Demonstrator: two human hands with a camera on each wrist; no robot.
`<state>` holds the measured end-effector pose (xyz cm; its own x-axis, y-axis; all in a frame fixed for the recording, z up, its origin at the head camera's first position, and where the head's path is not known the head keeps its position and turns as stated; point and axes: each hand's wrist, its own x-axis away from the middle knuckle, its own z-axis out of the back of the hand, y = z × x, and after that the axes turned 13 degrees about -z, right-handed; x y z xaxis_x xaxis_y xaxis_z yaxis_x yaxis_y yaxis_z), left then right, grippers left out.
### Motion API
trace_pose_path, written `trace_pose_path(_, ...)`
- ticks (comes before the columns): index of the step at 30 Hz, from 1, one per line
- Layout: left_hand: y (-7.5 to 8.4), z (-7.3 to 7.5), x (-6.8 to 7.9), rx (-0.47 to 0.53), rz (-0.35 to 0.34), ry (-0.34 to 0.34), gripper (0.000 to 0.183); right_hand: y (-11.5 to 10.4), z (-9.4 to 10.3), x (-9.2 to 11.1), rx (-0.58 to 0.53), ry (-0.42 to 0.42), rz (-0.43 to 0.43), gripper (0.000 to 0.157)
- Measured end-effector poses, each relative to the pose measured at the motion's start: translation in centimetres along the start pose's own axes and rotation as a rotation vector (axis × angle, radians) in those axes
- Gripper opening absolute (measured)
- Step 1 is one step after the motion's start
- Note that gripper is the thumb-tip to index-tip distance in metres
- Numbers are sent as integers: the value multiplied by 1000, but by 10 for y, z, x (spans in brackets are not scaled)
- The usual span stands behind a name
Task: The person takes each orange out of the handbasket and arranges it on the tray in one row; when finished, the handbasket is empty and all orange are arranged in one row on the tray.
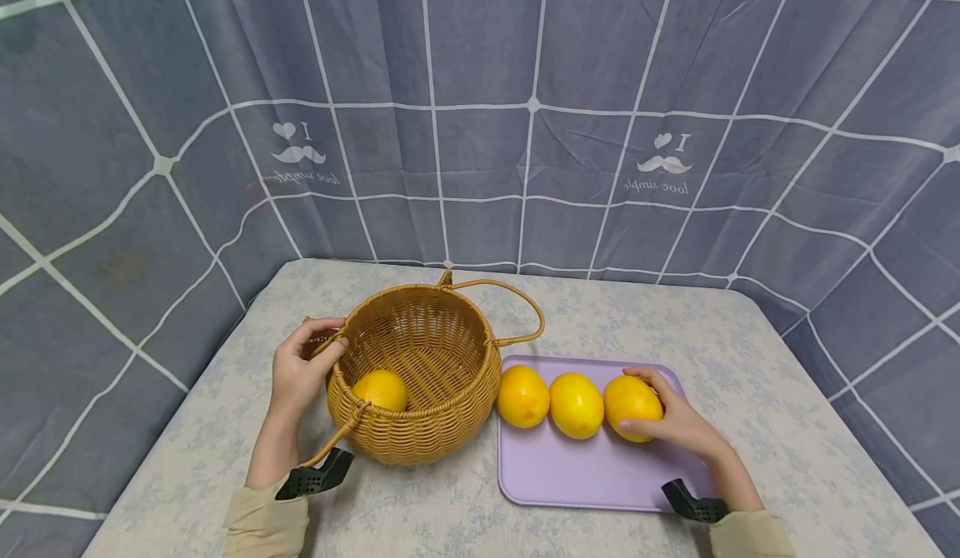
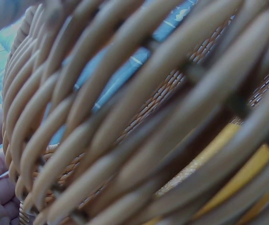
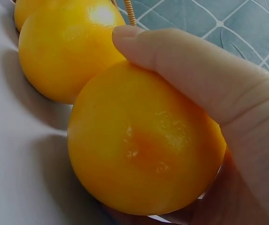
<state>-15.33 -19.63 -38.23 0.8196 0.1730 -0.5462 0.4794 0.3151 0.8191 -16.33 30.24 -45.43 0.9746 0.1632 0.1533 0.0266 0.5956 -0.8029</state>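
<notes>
A round wicker basket [image 1: 420, 437] stands left of the middle, one yellow lemon [image 1: 381, 390] inside it. My left hand [image 1: 300, 371] grips the basket's left rim, thumb on the inner side; in the left wrist view the woven wall [image 2: 139, 117] fills most of the picture. On a lilac tray [image 1: 577, 479] to the right, several lemons sit in a row along its upper half. My right hand [image 1: 675, 416] holds the rightmost lemon [image 1: 632, 408], thumb on the near side and fingers round the far side. The middle lemon [image 1: 577, 406] and the left lemon [image 1: 522, 396] lie beside it.
The basket's right handle [image 1: 540, 316] leans out over the table near the tray's top left corner; its left handle [image 1: 333, 441] hangs toward my left forearm. A patterned cloth [image 1: 420, 516] covers the table. A grey checked curtain [image 1: 480, 150] closes off the back and sides.
</notes>
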Motion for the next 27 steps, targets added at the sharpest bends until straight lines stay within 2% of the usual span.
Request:
trace_pose_path(18,1,0,0,13,7,8,24,-7,-2,2,13,6,-22,66)
trace_pose_path(27,1,0,0,16,8,8,24,-1,-2,0,62,33,-53,64)
